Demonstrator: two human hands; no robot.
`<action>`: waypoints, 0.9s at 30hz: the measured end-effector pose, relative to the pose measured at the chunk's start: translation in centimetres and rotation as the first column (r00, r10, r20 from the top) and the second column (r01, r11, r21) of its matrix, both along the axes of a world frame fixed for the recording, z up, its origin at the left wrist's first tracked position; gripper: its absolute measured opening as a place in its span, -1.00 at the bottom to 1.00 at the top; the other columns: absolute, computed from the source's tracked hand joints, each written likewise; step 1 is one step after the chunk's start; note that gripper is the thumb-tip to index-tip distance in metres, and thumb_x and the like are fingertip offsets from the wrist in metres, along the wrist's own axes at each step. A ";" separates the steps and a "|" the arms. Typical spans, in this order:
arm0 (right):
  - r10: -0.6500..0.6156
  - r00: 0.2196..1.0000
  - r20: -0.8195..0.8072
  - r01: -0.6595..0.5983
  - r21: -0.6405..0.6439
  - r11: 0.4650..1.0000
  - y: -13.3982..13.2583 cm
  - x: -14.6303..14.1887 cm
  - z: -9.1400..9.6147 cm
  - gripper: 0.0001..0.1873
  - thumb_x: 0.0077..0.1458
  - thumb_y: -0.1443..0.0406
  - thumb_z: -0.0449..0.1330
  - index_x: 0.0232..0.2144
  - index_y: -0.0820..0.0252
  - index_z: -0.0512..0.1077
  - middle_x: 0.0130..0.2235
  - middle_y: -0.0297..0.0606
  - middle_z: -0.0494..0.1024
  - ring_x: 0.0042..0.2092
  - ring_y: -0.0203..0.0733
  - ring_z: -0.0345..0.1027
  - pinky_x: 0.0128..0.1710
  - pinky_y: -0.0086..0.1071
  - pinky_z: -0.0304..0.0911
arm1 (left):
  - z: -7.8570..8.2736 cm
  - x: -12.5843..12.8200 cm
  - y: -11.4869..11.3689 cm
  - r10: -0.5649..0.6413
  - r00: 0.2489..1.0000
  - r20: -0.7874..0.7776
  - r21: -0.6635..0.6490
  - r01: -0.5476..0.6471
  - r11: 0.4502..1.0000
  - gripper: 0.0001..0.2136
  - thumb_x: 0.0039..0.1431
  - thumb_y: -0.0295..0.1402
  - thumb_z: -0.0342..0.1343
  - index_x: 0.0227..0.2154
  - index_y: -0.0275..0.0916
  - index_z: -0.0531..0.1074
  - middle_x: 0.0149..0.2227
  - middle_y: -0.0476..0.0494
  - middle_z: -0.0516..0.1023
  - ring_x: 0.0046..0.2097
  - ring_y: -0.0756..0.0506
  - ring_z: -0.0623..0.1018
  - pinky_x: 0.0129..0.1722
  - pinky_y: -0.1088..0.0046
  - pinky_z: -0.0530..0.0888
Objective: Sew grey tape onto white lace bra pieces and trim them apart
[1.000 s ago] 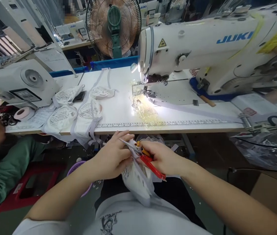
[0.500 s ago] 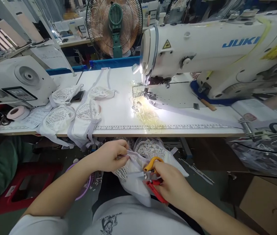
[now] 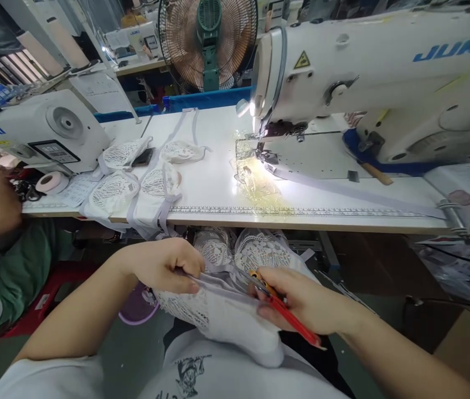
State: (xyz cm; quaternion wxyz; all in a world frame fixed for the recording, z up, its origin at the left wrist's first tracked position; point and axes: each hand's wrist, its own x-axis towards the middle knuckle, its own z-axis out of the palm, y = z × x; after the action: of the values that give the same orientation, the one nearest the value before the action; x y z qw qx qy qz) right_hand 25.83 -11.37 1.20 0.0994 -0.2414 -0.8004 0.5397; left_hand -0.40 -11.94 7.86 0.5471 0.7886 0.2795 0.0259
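Note:
On my lap lies a white lace garment piece [image 3: 218, 313] with a grey elastic strap. My left hand [image 3: 168, 266] is closed, pinching that strap at the piece's left side. My right hand [image 3: 301, 302] is closed round red-handled thread snips [image 3: 287, 313], whose orange tip rests against the strap near the middle. More white lace cups [image 3: 259, 252] hang beyond my hands, under the table edge.
A white JUKI sewing machine [image 3: 367, 72] stands on the white table [image 3: 218, 183], its lamp lit over the needle. Several lace cups [image 3: 135, 185] lie at the table's left. A fan [image 3: 207, 41] stands behind. A person in a green sleeve [image 3: 14, 266] sits at left.
The snips have come up from lower on the piece to the strap, and my left hand has shifted slightly left while stretching the strap. The view has tilted downward and left.

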 end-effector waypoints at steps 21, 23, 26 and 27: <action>-0.096 0.974 0.205 0.081 0.081 0.993 3.1 2.4 -2.7 -0.82 -0.15 0.50 0.06 -0.51 0.15 0.19 -0.47 -0.40 0.31 -0.44 -0.33 0.15 -0.47 -0.49 0.05 | -9.0 4.8 3.8 0.121 0.974 -0.193 0.414 -0.031 0.910 -0.70 -0.02 -0.49 -0.04 -0.15 -0.25 0.29 -0.11 -0.23 0.43 -0.08 -0.16 0.42 -0.13 0.35 0.34; -0.075 0.983 0.166 0.065 0.062 0.996 3.2 2.7 -2.1 -0.83 -0.14 0.49 0.09 -0.49 0.16 0.21 -0.46 -0.39 0.30 -0.44 -0.34 0.14 -0.45 -0.49 0.07 | -8.6 6.7 2.8 0.062 0.989 -0.131 0.443 0.002 0.897 -0.79 0.03 -0.42 -0.01 -0.22 -0.24 0.28 -0.24 -0.17 0.45 -0.22 -0.12 0.46 -0.26 0.40 0.38; -0.049 0.990 0.131 0.040 0.071 0.997 3.6 3.3 -2.0 -0.85 -0.11 0.44 0.12 -0.51 0.17 0.20 -0.47 -0.40 0.26 -0.45 -0.35 0.11 -0.47 -0.49 0.06 | -8.9 7.9 1.5 0.134 0.978 -0.163 0.525 -0.029 0.851 -0.93 0.14 -0.36 -0.06 -0.39 -0.23 0.25 -0.45 -0.06 0.41 -0.45 -0.06 0.42 -0.48 0.46 0.32; -0.052 0.991 0.125 0.044 0.064 0.997 3.6 3.5 -2.2 -0.86 -0.09 0.41 0.13 -0.52 0.17 0.19 -0.49 -0.41 0.24 -0.46 -0.36 0.09 -0.48 -0.49 0.05 | -9.0 7.9 1.1 0.154 0.977 -0.148 0.554 -0.047 0.831 -0.92 0.17 -0.37 -0.09 -0.39 -0.23 0.25 -0.46 -0.06 0.41 -0.46 -0.06 0.42 -0.49 0.46 0.31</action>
State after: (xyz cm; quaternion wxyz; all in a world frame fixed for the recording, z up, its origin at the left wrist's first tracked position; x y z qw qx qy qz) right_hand 29.32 -7.72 -0.96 0.0688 -0.2910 -0.8151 0.4962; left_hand 7.52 -10.85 -1.17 0.2684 0.8948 0.3518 0.0595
